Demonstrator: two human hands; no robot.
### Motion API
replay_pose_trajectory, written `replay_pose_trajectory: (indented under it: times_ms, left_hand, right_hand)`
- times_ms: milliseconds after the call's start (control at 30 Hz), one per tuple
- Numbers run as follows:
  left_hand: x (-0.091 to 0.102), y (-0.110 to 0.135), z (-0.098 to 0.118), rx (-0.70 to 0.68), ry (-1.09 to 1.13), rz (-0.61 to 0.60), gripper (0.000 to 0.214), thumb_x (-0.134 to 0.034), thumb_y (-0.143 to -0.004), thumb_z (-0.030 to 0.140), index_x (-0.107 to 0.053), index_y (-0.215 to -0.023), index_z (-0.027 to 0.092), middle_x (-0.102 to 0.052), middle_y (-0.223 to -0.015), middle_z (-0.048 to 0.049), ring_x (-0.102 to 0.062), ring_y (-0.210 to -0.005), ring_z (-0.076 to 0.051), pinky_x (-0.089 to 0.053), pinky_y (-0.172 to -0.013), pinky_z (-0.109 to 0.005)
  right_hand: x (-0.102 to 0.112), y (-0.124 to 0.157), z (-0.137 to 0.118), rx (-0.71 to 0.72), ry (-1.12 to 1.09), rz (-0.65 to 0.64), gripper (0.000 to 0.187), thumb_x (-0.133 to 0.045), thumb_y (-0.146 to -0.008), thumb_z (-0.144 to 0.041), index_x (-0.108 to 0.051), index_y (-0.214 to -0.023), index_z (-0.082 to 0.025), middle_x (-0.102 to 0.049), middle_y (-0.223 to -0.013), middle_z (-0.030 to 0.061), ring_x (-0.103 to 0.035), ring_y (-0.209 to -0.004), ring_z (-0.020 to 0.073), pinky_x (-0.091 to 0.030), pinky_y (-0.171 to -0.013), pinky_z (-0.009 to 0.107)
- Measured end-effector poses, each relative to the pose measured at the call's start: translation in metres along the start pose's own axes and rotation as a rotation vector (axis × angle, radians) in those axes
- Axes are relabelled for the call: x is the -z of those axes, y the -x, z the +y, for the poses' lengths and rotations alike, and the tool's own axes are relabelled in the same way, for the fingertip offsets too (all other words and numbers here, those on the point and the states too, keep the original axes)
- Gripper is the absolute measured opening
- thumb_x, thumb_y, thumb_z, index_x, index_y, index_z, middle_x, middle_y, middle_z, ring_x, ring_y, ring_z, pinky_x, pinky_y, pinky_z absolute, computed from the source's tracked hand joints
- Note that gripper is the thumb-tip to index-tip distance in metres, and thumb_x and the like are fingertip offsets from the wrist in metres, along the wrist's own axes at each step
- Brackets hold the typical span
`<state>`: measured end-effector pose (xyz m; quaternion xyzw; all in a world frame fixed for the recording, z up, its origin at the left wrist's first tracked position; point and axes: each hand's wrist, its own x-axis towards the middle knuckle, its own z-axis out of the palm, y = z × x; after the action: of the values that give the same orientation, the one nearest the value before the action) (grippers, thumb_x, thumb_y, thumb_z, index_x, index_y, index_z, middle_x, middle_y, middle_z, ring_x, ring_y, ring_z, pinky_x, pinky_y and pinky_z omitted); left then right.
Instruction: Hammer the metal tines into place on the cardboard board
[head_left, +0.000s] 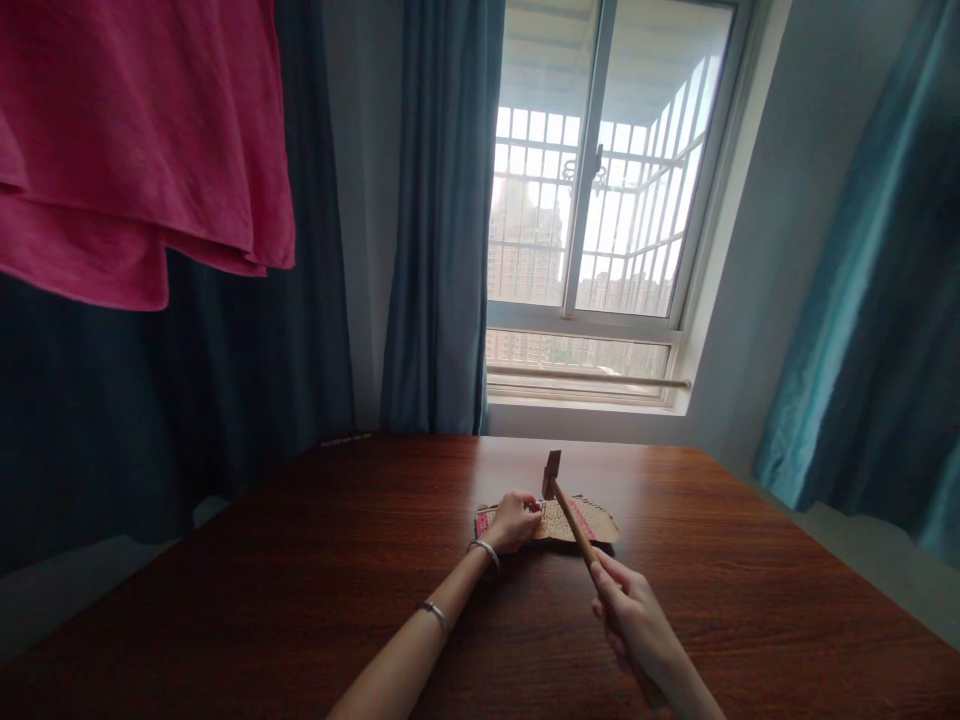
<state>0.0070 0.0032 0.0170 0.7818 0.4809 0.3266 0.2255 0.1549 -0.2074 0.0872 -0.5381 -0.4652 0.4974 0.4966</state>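
My right hand [628, 612] is closed around the wooden handle of a small hammer [564, 508]. The hammer's dark head is raised above a flat piece of cardboard [592, 520] lying on the wooden table [300, 580]. My left hand [513, 520] rests on the cardboard's left end, fingers pinched together beside the hammer head; whatever they pinch is too small to make out. A pink strip [482, 521] shows at the cardboard's left edge. Two bracelets sit on my left forearm.
Beyond the table's far edge stands a window [592, 200] with a barred grille, flanked by blue curtains [439, 220]. A pink cloth [142, 140] hangs at the upper left. Another teal curtain [870, 300] hangs at the right.
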Motion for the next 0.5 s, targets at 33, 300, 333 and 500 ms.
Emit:
replay_pose_trajectory:
  times_ms: [33, 300, 333, 500]
  left_hand:
    - [0.0004, 0.0004, 0.0005, -0.001, 0.003, -0.004, 0.025, -0.055, -0.066, 0.027, -0.072, -0.076, 0.012, -0.070, -0.074, -0.0052, -0.058, -0.069, -0.016, -0.039, -0.062, -0.022]
    - [0.0015, 0.0008, -0.0006, -0.010, 0.078, -0.014, 0.027, -0.054, -0.064, 0.025, -0.072, -0.077, 0.010, -0.069, -0.071, -0.0047, -0.057, -0.067, -0.015, -0.038, -0.059, -0.021]
    - [0.0015, 0.0006, -0.0012, -0.008, 0.094, -0.017, 0.027, -0.054, -0.064, 0.025, -0.072, -0.077, 0.010, -0.068, -0.071, -0.0047, -0.058, -0.067, -0.015, -0.038, -0.059, -0.021]
    - [0.0020, 0.0011, -0.0017, 0.011, 0.143, -0.027, 0.026, -0.056, -0.064, 0.026, -0.072, -0.076, 0.009, -0.068, -0.071, -0.0048, -0.058, -0.069, -0.016, -0.039, -0.059, -0.021]
  right_hand:
    - [-0.0001, -0.0002, -0.0004, 0.002, 0.000, 0.000, 0.065, -0.051, -0.077, -0.056, -0.044, -0.126, -0.015, -0.045, -0.050, -0.0083, -0.029, -0.025, 0.0013, -0.022, -0.025, 0.012]
    - [0.0023, 0.0022, -0.0085, 0.006, 0.061, -0.060, 0.058, -0.047, -0.081, -0.054, -0.044, -0.124, -0.016, -0.044, -0.050, -0.0088, -0.029, -0.025, 0.0014, -0.022, -0.024, 0.011]
    - [0.0029, 0.0027, -0.0088, 0.010, 0.068, -0.071, 0.057, -0.047, -0.081, -0.053, -0.044, -0.123, -0.016, -0.044, -0.050, -0.0087, -0.029, -0.025, 0.0015, -0.022, -0.023, 0.011]
    - [0.0037, 0.0033, -0.0073, 0.014, 0.070, -0.074, 0.056, -0.045, -0.082, -0.053, -0.043, -0.124, -0.016, -0.043, -0.049, -0.0091, -0.028, -0.025, 0.0017, -0.024, -0.023, 0.012]
